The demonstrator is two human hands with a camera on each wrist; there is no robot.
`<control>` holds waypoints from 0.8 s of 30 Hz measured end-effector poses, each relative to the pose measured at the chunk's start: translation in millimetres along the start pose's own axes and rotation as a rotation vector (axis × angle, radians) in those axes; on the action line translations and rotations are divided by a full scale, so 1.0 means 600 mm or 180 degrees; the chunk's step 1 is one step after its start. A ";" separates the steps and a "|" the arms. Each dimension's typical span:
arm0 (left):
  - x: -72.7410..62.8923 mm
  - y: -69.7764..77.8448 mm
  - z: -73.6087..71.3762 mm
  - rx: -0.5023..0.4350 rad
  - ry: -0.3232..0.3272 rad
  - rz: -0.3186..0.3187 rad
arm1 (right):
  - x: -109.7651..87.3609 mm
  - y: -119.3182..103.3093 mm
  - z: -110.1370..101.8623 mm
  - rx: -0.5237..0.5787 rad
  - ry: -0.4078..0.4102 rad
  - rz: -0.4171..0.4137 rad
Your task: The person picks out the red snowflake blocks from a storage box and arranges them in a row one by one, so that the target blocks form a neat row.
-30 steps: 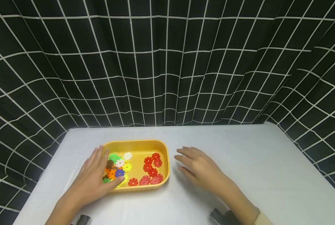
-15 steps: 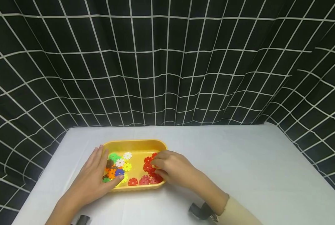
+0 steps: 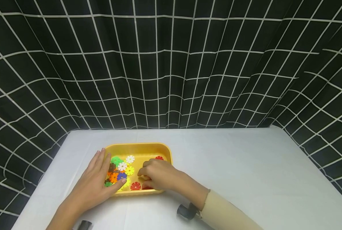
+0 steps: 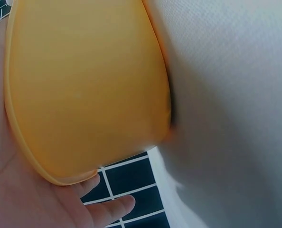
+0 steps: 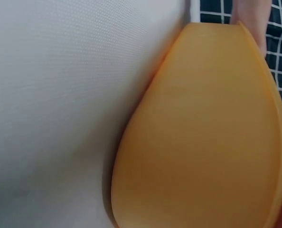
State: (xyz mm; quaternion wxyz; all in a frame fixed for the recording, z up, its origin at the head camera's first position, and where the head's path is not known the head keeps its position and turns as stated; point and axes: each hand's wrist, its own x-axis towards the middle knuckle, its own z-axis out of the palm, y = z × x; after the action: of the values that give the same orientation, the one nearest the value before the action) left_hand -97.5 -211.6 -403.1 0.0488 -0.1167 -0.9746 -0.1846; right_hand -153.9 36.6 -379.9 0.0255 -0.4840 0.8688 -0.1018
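Note:
A yellow tray (image 3: 137, 148) holds small flower-shaped plastic discs. Mixed-colour discs (image 3: 117, 169) in green, white, yellow, orange, brown and blue lie in its left half. My left hand (image 3: 92, 182) rests along the tray's left end, fingers straight, thumb reaching over the near rim. My right hand (image 3: 159, 174) is inside the right half with bent fingers, low over the red discs (image 3: 135, 186), covering most of them. One red disc (image 3: 159, 157) shows beyond the knuckles. Whether these fingers grip any discs I cannot tell. Both wrist views show mainly the tray's outer wall (image 4: 89, 85).
The tray stands on a white-covered table (image 3: 231, 159). A black curtain with white grid lines (image 3: 171, 64) hangs behind and around it. Dark wrist-worn camera parts (image 3: 186, 211) sit below the right wrist, with another dark piece (image 3: 85, 225) near the left wrist.
My right hand has come in from the right of the tray, over its right rim, and moved left onto the red discs. The left hand has stayed in place.

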 end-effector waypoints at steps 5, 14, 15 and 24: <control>0.000 0.000 0.001 -0.0025 0.0009 -0.0008 | 0.014 -0.003 0.007 0.0030 -0.0166 -0.0009; 0.001 0.001 0.003 -0.0027 -0.0010 -0.0049 | 0.026 -0.003 0.024 0.0158 -0.0242 0.0014; 0.001 0.000 0.003 -0.0025 -0.0010 -0.0048 | 0.026 -0.003 0.025 0.0172 -0.0247 0.0034; 0.002 0.000 0.003 0.0004 0.0000 -0.0037 | 0.031 0.000 0.032 0.0541 -0.0302 0.0250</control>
State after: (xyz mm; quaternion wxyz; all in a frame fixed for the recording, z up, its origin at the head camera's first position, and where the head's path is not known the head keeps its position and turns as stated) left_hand -98.9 -210.4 -404.6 0.0478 -0.1110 -0.9754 -0.1842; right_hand -160.9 17.7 -397.8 0.1115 -0.4500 0.8731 -0.1511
